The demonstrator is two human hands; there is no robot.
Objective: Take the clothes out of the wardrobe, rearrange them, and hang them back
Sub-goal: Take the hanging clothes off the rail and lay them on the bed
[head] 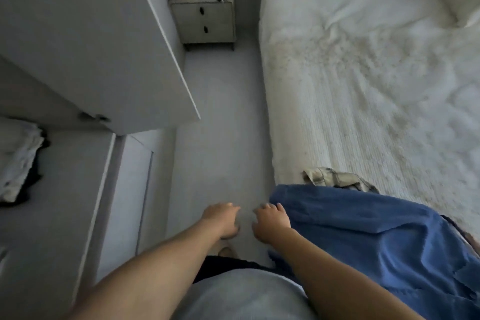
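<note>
Bed (pixel 363 73) on the right, open wardrobe door (pixel 104 47) on the left. Blue garment (pixel 376 236) drapes off the bed corner, running long toward the lower right. Right hand (pixel 271 223) touches its near edge, fingers loosely curled, holding nothing; left hand (pixel 222 218) hangs just beside, likewise.

Blue garment (pixel 376 236) runs off right and bottom edges, covering most of khaki garment (pixel 337 178); folded stack (pixel 18 158) cut by left edge; whether right hand (pixel 271 221) touches the blue cloth unresolvable.
</note>
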